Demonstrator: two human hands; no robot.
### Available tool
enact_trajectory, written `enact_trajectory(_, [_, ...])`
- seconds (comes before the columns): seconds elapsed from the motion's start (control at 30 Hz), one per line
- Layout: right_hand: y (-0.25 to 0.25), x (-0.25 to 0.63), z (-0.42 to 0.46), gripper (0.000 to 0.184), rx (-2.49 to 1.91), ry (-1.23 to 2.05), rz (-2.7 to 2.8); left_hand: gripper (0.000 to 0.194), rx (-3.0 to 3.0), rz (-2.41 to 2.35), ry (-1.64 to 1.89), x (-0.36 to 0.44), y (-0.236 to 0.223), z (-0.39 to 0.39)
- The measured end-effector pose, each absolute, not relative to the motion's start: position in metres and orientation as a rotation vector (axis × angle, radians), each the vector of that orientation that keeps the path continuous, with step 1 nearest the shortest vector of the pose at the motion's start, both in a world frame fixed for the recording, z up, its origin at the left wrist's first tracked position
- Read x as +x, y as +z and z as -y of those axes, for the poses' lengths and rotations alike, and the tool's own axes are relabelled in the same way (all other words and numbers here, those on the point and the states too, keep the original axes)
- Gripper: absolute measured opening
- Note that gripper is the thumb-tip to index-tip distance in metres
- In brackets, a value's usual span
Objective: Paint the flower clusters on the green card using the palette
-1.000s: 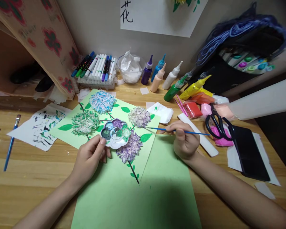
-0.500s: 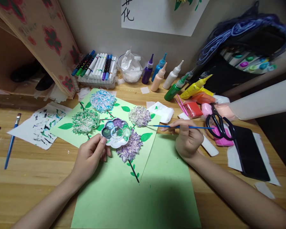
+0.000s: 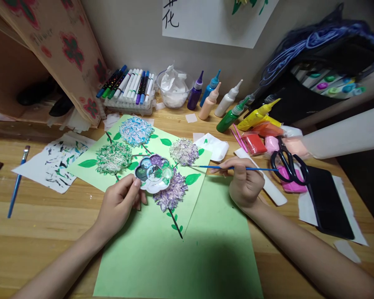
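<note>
My left hand grips the rim of a flower-shaped paint palette, its wells smeared with green, purple and blue-grey paint. The palette is over a light green sheet bearing ruffled flower heads, painted green leaves and dark stems. In my right hand is a thin blue paintbrush, pinched near its front. Its tip is at the lower right edge of the pale purple flower; whether it touches, I cannot tell. Behind the palette, a fuller purple flower is partly hidden. Blue and green flowers lie to the left.
Squeeze bottles of paint stand at the back, beside a bowl of tissue and markers. Black-handled scissors and a dark phone-like slab lie right. A second brush rests under a paint-stained paper at left.
The view has shifted slightly, so everything sits a little further right. Both hands keep their holds, and the brush tip stays by the pale purple flower.
</note>
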State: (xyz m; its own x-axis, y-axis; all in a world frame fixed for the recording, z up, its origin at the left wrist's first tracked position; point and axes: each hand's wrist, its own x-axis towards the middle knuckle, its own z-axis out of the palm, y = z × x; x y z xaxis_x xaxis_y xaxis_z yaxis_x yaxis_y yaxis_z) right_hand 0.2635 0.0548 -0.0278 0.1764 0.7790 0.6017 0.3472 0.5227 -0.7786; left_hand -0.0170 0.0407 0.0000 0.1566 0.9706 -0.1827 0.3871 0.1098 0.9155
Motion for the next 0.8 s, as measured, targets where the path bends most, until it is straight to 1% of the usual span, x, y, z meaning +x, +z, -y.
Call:
enact_trajectory(0.27, [-0.0299,0.265,-0.0549,0.026,-0.946,0.314,1.42,0.035,1.469,-1.395,0.73,-0.0181,0.0002,-0.0406])
enact_trajectory(0.4, [-0.0291,0.2659,-0.0551,0.024,-0.966,0.357,1.512,0.035,1.462,-1.396,0.725,-0.0183,-0.0009,-0.0409])
enact_trajectory(0.8, [-0.0322,0.2682,-0.0522,0.024,-0.848,0.331,1.505,0.034,1.435,-1.379,0.752,-0.0179,-0.0027,-0.0387])
